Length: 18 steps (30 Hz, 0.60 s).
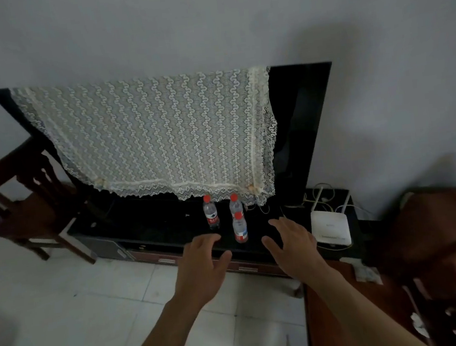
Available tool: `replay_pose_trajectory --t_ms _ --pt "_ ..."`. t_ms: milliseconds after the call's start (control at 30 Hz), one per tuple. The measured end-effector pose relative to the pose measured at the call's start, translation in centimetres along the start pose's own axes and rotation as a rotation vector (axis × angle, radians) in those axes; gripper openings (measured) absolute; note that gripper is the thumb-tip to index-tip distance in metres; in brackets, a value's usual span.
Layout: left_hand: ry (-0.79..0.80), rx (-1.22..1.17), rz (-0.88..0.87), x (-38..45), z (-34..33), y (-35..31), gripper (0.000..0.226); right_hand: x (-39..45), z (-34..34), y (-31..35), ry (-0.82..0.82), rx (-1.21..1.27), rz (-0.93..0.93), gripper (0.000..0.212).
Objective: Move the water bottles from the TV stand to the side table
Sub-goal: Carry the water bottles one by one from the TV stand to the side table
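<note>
Three clear water bottles with red caps and red labels stand upright on the black TV stand point(147, 224). The left bottle point(211, 212) and the back bottle point(235, 204) stand behind the front bottle point(240, 228). My left hand point(203, 264) hovers open just below and left of the front bottle. My right hand point(293, 246) is open to the right of that bottle, fingers spread. Neither hand touches a bottle. A brown wooden side table point(351, 315) sits at the lower right.
A TV point(306, 124) draped with a lace cloth point(154, 135) stands behind the bottles. A white router point(330, 228) with cables lies on the stand's right end. Wooden chairs sit at the left point(26, 207) and right point(442, 248). Crumpled paper lies on the side table.
</note>
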<state>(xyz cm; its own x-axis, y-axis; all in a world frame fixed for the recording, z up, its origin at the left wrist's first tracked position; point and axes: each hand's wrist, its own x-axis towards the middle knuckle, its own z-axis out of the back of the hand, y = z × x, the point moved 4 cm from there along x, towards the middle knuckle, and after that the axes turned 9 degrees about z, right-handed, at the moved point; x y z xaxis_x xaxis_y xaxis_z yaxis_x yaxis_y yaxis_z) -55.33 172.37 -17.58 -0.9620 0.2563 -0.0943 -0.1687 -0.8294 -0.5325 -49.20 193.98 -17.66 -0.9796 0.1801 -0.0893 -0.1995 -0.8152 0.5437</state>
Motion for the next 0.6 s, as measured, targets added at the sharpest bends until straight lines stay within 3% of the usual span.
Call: replay_pose_trajectory --t_ms 267,600 --pt "0.061 0.135 -0.042 7.1 -2.4 -2.0 0.047 5.0 0.3 -2.4 -0.021 -0.017 -0.068 0.060" --pt "0.237 0.012 -0.154 18.6 -4.4 0.1 0.046 10.5 -0.7 -2.4 -0.068 -0.128 -0.244 0.061"
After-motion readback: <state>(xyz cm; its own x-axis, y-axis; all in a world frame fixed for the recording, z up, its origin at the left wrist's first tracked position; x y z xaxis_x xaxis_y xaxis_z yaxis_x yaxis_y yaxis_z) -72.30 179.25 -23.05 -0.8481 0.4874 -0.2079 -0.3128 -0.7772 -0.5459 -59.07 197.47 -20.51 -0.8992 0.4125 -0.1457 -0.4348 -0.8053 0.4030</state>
